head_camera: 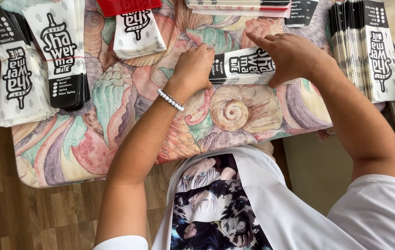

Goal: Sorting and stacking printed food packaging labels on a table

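A bundle of white paper bags with black print point(243, 66) lies on its side at the middle of the table. My left hand point(195, 65) grips its left end, fingers curled over the black-printed edge; a white bead bracelet sits on that wrist. My right hand point(287, 53) presses on the bundle's top and right end with fingers spread over it. The bundle rests on a tablecloth with a seashell pattern point(114, 125).
More stacks of the same bags lie around: two at the far left point(35, 60), one at the back centre point(137, 34), one at the right point(368, 48), another along the back edge point(239, 5). A red object point(128, 5) sits at the back. Wooden floor lies left of the table.
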